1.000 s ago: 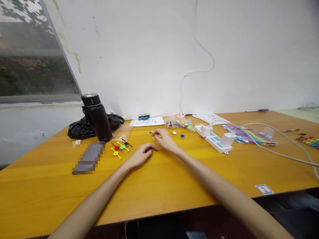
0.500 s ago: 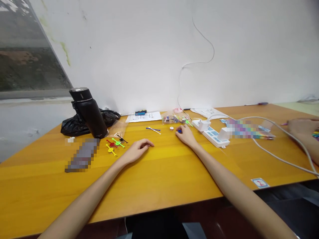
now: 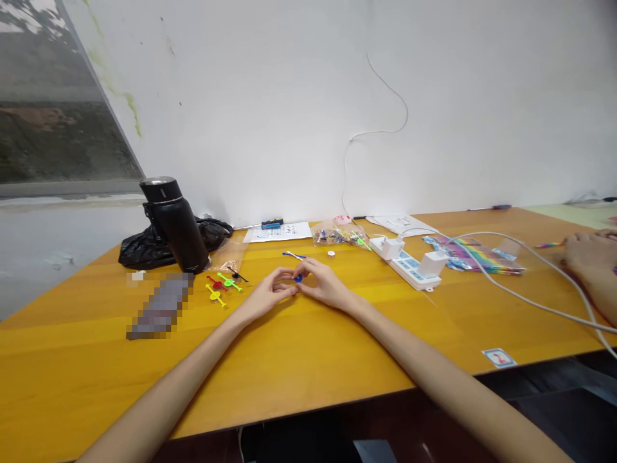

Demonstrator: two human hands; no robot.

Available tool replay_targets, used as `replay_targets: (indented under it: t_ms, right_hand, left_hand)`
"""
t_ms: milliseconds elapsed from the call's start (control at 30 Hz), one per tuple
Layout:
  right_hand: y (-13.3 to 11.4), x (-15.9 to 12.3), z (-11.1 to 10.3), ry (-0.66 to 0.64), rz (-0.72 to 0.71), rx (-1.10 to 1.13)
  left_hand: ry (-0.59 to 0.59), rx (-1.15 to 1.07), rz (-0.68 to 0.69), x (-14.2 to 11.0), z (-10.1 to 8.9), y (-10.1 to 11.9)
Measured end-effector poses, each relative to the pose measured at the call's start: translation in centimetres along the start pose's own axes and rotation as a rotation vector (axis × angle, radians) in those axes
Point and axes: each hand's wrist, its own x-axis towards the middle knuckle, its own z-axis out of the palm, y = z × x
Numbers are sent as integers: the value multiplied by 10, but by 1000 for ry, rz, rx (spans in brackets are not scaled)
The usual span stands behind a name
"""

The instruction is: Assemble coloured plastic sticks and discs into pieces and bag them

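Note:
Over the middle of the table, a small round blue plastic piece (image 3: 298, 278) is pinched in the fingertips of my right hand (image 3: 325, 285). My left hand (image 3: 268, 292) meets it from the other side, thumb and fingertips closed at its edge. Just behind my hands lie a white and a blue arrow-shaped strip (image 3: 295, 255), crossed. A small white round piece (image 3: 331, 254) sits to their right. Left of my left hand are yellow (image 3: 215, 295), red (image 3: 218, 283), green (image 3: 229, 281) and black (image 3: 237, 274) arrow pieces with round centres.
A black bottle (image 3: 174, 225), a black plastic bag (image 3: 135, 247) and a blurred flat dark object (image 3: 161, 305) stand left. Behind are a screwdriver (image 3: 272, 224) and a bag of small parts (image 3: 337, 235). Right are a power strip (image 3: 412, 269), cables, rainbow pencils (image 3: 486, 256) and another person's hand (image 3: 585, 257).
My right hand has brought the blue piece leftward and nearer me, from beside the power strip to my left hand. My left fingers have closed in on it.

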Motion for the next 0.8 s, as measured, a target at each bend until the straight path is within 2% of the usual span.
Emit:
replay_targets:
  t_ms: [100, 200, 400, 533, 633, 700, 800]
  right_hand:
    - [-3, -3, 7, -74, 4, 96]
    - [2, -5, 2, -87, 30, 91]
    - [32, -8, -10, 49, 204, -308]
    - [50, -10, -9, -115, 246, -455]
    - [51, -10, -6, -208, 271, -483]
    - [46, -9, -7, -198, 266, -502]
    - [39, -7, -10, -118, 243, -555]
  left_hand:
    - [3, -14, 18, 2, -1, -6]
    - [-6, -3, 37, 4, -3, -8]
    - [-7, 23, 19, 0, 2, 3]
    - [-1, 48, 17, -1, 5, 8]
    - [-8, 62, 14, -1, 5, 9]
    - [-12, 63, 15, -1, 5, 8]
    - [-8, 54, 13, -1, 5, 7]
